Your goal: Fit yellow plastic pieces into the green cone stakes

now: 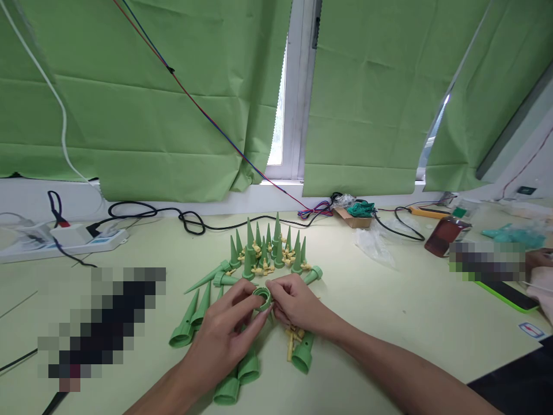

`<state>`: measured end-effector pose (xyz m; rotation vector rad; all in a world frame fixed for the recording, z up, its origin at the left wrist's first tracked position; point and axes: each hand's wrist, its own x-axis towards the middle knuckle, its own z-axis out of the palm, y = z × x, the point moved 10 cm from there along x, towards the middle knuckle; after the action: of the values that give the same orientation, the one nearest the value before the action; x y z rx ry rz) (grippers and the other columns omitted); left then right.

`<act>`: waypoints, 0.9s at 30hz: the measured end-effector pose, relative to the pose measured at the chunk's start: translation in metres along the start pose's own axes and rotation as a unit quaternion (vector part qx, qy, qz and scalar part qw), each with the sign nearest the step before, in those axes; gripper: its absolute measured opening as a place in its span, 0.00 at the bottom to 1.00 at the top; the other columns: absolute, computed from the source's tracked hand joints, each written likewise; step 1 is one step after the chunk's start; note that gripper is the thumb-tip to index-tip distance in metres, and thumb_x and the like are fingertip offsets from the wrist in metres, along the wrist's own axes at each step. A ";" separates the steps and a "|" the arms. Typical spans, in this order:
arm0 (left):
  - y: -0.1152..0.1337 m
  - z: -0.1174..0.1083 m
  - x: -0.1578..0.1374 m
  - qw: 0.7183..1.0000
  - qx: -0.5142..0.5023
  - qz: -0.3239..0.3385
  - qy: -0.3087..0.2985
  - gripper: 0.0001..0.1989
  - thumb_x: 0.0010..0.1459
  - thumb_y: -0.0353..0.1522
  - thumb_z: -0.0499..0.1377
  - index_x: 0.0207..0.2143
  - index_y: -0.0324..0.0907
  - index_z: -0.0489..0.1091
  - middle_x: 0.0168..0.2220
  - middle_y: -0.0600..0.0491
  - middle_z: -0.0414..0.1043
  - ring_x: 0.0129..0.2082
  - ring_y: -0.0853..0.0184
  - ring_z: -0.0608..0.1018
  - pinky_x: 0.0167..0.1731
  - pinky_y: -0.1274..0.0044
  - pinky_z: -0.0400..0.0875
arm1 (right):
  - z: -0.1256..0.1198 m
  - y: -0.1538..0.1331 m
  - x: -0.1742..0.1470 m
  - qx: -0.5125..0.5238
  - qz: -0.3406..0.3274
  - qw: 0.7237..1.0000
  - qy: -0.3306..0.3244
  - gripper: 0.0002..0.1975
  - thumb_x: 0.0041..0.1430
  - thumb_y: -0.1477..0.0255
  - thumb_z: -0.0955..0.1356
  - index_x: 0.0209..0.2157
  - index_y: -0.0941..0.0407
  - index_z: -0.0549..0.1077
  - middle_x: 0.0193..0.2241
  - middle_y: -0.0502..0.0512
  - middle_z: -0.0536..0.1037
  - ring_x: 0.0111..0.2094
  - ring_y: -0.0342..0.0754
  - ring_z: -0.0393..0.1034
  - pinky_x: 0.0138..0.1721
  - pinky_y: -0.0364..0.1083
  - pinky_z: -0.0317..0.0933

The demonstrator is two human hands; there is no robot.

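Observation:
My left hand (pixel 227 325) is closed around a hollow green plastic watering spike (pixel 262 298), its round open end turned up towards me. At its right side, the fingers of my right hand (pixel 296 302) are pinched together, and what they hold is hidden. Beyond my hands stand several green spikes (pixel 248 265) with points up, small yellow plastic valves (pixel 264 268) lying among them. More loose spikes (pixel 184 331) lie left of my left hand and below it (pixel 227 391). Under my right hand are another spike (pixel 303 354) and some yellow valves (pixel 290 344).
A white power strip (pixel 103 242) with plugs is at the left; a black cable (pixel 242 223) runs along the wall. At the right are a small cardboard box (pixel 354 218), a clear plastic bag (pixel 374 245), a bottle of dark red liquid (pixel 444 235) and a green-edged device (pixel 505 295).

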<state>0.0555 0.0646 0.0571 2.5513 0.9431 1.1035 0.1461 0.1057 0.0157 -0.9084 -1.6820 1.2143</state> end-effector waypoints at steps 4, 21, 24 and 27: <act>0.001 0.001 0.000 1.000 0.003 0.002 -0.009 0.06 0.64 0.29 0.53 0.32 0.43 0.66 0.34 0.52 0.63 0.25 0.71 0.65 0.23 0.79 0.61 | 0.004 0.007 0.001 0.042 0.019 0.999 -0.020 0.27 0.69 0.62 0.59 0.15 0.54 0.55 0.08 0.43 0.60 0.11 0.38 0.52 0.15 0.41 0.49; -0.004 0.000 0.001 0.999 0.027 -0.031 0.001 0.05 0.64 0.32 0.55 0.37 0.44 0.70 0.46 0.48 0.68 0.19 0.75 0.66 0.22 0.78 0.66 | -0.006 0.003 0.003 0.042 -0.009 0.998 0.040 0.27 0.68 0.58 0.60 0.16 0.55 0.59 0.10 0.44 0.61 0.12 0.39 0.54 0.17 0.42 0.50; -0.003 -0.003 0.001 0.999 0.007 -0.033 0.012 0.06 0.64 0.32 0.55 0.44 0.45 0.68 0.47 0.47 0.67 0.24 0.72 0.71 0.25 0.79 0.69 | -0.008 0.004 0.004 0.042 -0.010 0.998 0.050 0.27 0.68 0.56 0.61 0.17 0.55 0.59 0.10 0.44 0.61 0.13 0.39 0.54 0.17 0.42 0.50; -0.004 -0.006 0.001 0.998 -0.018 -0.048 0.026 0.11 0.64 0.33 0.55 0.49 0.46 0.65 0.46 0.48 0.69 0.30 0.68 0.74 0.27 0.79 0.71 | -0.010 0.004 0.003 0.056 -0.014 0.996 0.063 0.27 0.67 0.54 0.61 0.18 0.54 0.59 0.11 0.44 0.60 0.12 0.39 0.53 0.17 0.42 0.50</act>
<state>0.0498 0.0681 0.0599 2.4308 1.0375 1.1542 0.1542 0.1132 0.0140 -0.8703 -1.5074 1.1954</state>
